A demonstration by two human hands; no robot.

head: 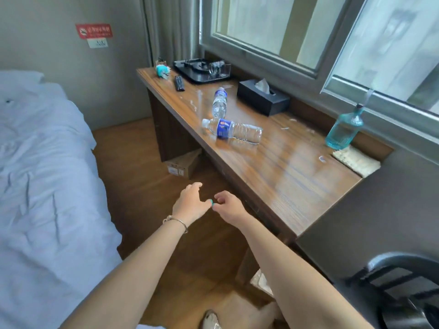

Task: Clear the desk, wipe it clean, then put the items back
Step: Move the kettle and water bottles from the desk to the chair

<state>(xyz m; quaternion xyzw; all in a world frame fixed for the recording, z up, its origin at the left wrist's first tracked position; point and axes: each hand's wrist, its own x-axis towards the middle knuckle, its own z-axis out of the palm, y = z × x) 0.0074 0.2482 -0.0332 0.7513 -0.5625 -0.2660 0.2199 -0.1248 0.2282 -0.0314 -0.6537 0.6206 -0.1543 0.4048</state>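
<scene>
**Two Hands Held Low Before a Cluttered Desk**

Both forearms reach forward from the bottom of the view, over the wooden floor beside the desk. The left hand [190, 200] has a thin bracelet [175, 222] at the wrist and loosely curled fingers that hold nothing. The right hand [229, 206] hangs just beside it, fingers bent inward; something small and teal [212, 202] shows between the two hands, too small to tell what it is or whether either hand pinches it.

The desk [285, 184] is a long, glossy, dark-grained wooden top running under the window. On it two clear plastic water bottles lie on their sides: the nearer bottle [234, 131] has a blue label with print too blurred to read, and the farther bottle [219, 102] lies just beyond it. A black tissue box [262, 97] sits near the wall with a tissue sticking up. At the far end stand a black tray [202, 71] with glassware, a remote control [179, 83] and a small teal object [162, 70]. A teal glass bottle [344, 128] stands upright at the near right corner, beside a pale folded cloth [356, 161]. Small white scraps dot the surface.

A red sign [94, 31] on the far wall carries writing that cannot be read. A bed [42, 174] with rumpled white sheets fills the left, and a cardboard box [181, 166] sits under the desk.
</scene>
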